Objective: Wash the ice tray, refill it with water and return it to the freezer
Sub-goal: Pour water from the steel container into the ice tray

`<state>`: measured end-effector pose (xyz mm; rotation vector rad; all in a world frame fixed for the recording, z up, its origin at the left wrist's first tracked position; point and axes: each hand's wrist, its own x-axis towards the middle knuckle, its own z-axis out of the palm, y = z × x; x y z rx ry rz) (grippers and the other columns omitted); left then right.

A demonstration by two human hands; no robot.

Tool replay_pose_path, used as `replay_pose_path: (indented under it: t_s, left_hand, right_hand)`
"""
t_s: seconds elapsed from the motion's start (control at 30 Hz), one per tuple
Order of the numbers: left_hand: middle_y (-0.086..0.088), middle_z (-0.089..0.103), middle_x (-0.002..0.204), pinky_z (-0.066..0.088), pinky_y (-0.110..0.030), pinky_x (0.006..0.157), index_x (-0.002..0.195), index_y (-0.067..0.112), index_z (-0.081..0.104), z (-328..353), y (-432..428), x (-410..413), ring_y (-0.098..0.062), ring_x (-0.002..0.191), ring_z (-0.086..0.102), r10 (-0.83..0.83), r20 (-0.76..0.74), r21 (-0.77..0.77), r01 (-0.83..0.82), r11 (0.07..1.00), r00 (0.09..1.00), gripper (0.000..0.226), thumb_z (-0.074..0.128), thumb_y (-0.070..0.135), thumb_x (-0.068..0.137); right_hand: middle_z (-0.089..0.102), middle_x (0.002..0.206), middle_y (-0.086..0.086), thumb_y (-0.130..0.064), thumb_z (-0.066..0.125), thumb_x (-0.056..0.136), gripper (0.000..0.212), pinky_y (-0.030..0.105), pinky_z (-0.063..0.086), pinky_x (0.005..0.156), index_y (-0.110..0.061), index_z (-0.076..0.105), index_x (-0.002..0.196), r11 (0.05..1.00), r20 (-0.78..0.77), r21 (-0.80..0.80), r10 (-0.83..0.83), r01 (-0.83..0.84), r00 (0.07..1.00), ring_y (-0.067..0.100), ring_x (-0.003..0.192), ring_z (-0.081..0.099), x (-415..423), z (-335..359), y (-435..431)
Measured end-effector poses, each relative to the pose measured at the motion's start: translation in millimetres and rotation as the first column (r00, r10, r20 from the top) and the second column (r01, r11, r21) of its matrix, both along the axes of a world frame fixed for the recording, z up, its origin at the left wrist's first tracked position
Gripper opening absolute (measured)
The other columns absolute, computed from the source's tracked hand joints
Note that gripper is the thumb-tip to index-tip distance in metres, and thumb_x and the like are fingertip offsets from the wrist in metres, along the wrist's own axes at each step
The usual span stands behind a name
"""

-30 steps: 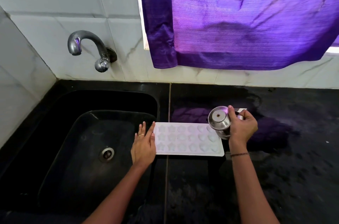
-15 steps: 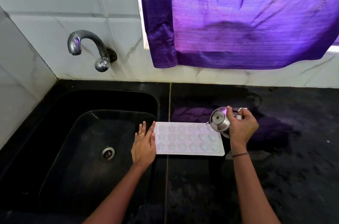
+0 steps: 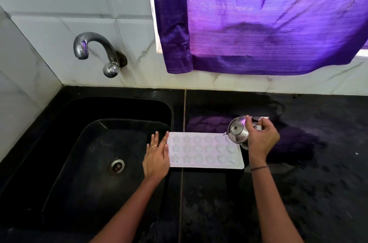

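From the head camera, the white ice tray (image 3: 205, 152) lies flat on the black counter (image 3: 318, 183) between the two hands. The left hand (image 3: 156, 155) is flat with straight fingers, its side touching the tray's left short edge. The right hand (image 3: 261, 137) curls round a small steel pot (image 3: 238, 133), tipped over the tray's far right corner with its base toward the camera. The sink (image 3: 79, 153) lies left of the left hand, the tap (image 3: 93, 49) beyond it. A purple curtain (image 3: 258, 17) hangs beyond the right hand.
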<state>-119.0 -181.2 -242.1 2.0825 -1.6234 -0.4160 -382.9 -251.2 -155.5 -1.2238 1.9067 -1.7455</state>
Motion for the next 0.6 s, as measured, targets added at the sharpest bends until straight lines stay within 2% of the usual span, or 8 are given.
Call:
replay_pose_path:
  t_s: [0.07, 0.2, 0.3, 0.37, 0.6]
  left_hand:
    - [-0.001, 0.014, 0.158, 0.008, -0.032, 0.118, 0.146, 0.036, 0.023, 0, 0, 0, -0.013, 0.146, 0.005, 0.0, 0.007, 0.003, 0.0, 1.0, 1.0, 0.068, -0.002, 0.05, 0.085]
    - [-0.001, 0.014, 0.158, 0.009, -0.032, 0.118, 0.146, 0.036, 0.024, 2, 1, -1, -0.013, 0.146, 0.005, 0.0, 0.005, -0.006, 0.0, 1.0, 1.0, 0.067, -0.001, 0.05, 0.085]
    - [0.0, 0.014, 0.158, 0.009, -0.032, 0.118, 0.146, 0.037, 0.024, 1, 1, 0, -0.012, 0.146, 0.004, -0.001, 0.008, -0.001, 0.001, 1.0, 1.0, 0.068, -0.002, 0.05, 0.085]
    - [0.0, 0.013, 0.158, 0.009, -0.032, 0.118, 0.146, 0.037, 0.023, 1, 1, 0, -0.011, 0.146, 0.003, 0.0, 0.006, 0.0, 0.0, 1.0, 1.0, 0.068, -0.002, 0.051, 0.084]
    - [0.0, 0.014, 0.158, 0.007, -0.03, 0.117, 0.146, 0.037, 0.023, -1, 0, 0, -0.01, 0.145, 0.002, -0.003, -0.005, -0.007, 0.003, 1.0, 1.0, 0.067, -0.001, 0.05, 0.085]
  right_hand:
    - [0.05, 0.057, 0.018, -0.016, 0.075, 0.078, 0.039, 0.034, 0.044, 0.054, 0.003, 0.047, 0.058, 1.0, 0.069, 0.024, -0.017, 0.016, 0.997, 0.02, 0.053, 0.04, -1, -1, 0]
    - [0.045, 0.051, 0.002, -0.021, 0.077, 0.076, 0.047, 0.031, 0.043, 0.052, -0.015, 0.038, 0.051, 0.995, 0.208, 0.088, -0.06, 0.042, 0.976, 0.011, 0.05, 0.038, -7, -1, 0]
    - [0.039, 0.049, -0.001, -0.019, 0.075, 0.078, 0.049, 0.017, 0.035, 0.046, -0.016, 0.035, 0.05, 0.992, 0.286, 0.105, -0.098, 0.071, 0.953, 0.004, 0.045, 0.031, -11, 2, 0]
    - [0.038, 0.049, 0.0, -0.018, 0.075, 0.078, 0.049, 0.019, 0.034, 0.047, -0.015, 0.035, 0.05, 0.991, 0.319, 0.099, -0.117, 0.09, 0.941, 0.006, 0.046, 0.03, -13, 2, 1]
    - [0.04, 0.05, 0.002, -0.021, 0.076, 0.077, 0.048, 0.029, 0.038, 0.05, -0.012, 0.036, 0.052, 0.991, 0.232, 0.102, -0.113, 0.091, 0.966, 0.01, 0.049, 0.032, -23, -6, -1]
